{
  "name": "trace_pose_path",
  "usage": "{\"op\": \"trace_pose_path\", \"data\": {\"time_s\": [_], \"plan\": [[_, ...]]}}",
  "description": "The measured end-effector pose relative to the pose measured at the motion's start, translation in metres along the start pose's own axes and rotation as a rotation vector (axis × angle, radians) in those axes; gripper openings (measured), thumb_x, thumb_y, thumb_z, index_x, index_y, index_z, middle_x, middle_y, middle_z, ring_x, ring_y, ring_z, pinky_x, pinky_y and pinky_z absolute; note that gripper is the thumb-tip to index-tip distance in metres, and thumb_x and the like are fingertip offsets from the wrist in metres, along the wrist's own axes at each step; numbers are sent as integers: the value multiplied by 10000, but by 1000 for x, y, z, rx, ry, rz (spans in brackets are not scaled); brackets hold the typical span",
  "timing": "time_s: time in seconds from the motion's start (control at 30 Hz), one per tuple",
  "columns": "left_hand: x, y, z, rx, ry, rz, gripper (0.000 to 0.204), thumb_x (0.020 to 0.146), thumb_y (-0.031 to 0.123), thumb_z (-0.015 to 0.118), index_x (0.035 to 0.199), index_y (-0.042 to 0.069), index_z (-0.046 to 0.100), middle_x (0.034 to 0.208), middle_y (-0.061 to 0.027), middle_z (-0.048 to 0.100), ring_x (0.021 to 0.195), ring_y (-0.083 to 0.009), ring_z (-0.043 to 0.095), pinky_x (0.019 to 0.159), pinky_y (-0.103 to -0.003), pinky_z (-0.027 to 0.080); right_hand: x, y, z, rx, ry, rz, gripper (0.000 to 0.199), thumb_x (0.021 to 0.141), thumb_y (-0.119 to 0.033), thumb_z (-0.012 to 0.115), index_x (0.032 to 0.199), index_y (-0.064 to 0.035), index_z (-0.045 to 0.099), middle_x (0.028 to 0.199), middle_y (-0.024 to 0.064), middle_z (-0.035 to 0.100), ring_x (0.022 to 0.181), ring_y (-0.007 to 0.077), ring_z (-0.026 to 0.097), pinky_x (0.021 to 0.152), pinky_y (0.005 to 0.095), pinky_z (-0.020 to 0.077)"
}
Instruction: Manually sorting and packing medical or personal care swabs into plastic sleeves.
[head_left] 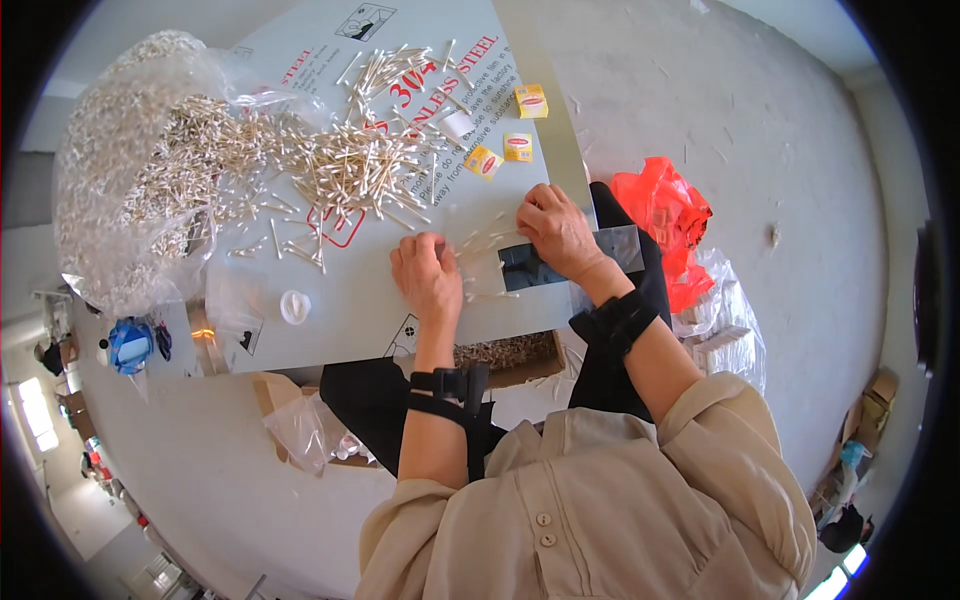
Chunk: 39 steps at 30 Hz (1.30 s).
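Observation:
My left hand (pixel 428 275) rests palm down on the grey board (pixel 340 310), its fingers over a small bunch of cotton swabs (pixel 482 240). My right hand (pixel 556 230) presses on a small clear plastic bag (pixel 520 268) beside that bunch. Whether either hand grips anything is hidden under the fingers. A big heap of cotton swabs (pixel 340 160) spills across the board from a large clear sack (pixel 120 170) at the far left.
Three small yellow boxes (pixel 531 101) lie on the board's far right. A white round cap (pixel 295 306) sits near its front edge. A red plastic bag (pixel 662 205) and stacked clear packets (pixel 725 335) are on the floor at right. A cardboard box (pixel 510 352) stands under the board.

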<state>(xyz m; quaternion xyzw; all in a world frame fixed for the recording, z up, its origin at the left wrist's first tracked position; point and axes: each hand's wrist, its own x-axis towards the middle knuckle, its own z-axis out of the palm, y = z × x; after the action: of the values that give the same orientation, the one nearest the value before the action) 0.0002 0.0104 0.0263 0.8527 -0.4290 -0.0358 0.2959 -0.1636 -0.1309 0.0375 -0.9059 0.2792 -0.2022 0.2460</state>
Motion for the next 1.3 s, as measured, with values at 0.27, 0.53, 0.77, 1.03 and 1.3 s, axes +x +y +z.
{"op": "trace_pose_path", "data": {"time_s": [0.27, 0.53, 0.77, 1.03, 1.3], "plan": [[10, -14, 0, 112, -84, 37, 142, 764, 56, 718, 835, 102, 603, 890, -69, 570, 898, -319, 536, 791, -451, 437, -19, 4, 8, 19, 227, 147, 106, 772, -12, 653, 815, -25, 557, 957, 124, 563, 966, 350, 559, 813, 420, 484], [1, -21, 0, -71, -155, 79, 117, 761, 65, 721, 844, 126, 664, 959, -52, 562, 990, -316, 521, 855, -442, 426, 7, -8, 22, -1, 147, 52, 74, 779, -82, 643, 838, -52, 608, 943, 104, 582, 971, 302, 571, 825, 413, 477], [-17, -38, -7, -206, -108, 162, 349, 813, 111, 681, 1157, 89, 626, 1192, -146, 563, 1144, -358, 491, 991, -459, 393, 6, 3, 30, 149, 24, -85, 121, 744, -113, 702, 848, -98, 640, 978, 70, 584, 1004, 287, 555, 879, 402, 452], [-63, -9, 1, 117, -130, 188, 752, 895, 317, 619, 1485, 2, 275, 1543, -222, 274, 1447, -377, 227, 1176, -514, 167, -5, 0, 24, 226, 20, -117, 194, 737, -128, 737, 920, -104, 676, 1010, 62, 582, 1040, 288, 548, 939, 398, 424], [-73, 5, 2, 268, -191, 189, 754, 925, 383, 566, 1498, -2, 262, 1571, -208, 230, 1467, -354, 196, 1176, -544, 139, -12, -5, 23, -131, -51, -237, 76, 815, -116, 597, 880, -77, 600, 926, 84, 585, 972, 285, 569, 848, 397, 468]]}}
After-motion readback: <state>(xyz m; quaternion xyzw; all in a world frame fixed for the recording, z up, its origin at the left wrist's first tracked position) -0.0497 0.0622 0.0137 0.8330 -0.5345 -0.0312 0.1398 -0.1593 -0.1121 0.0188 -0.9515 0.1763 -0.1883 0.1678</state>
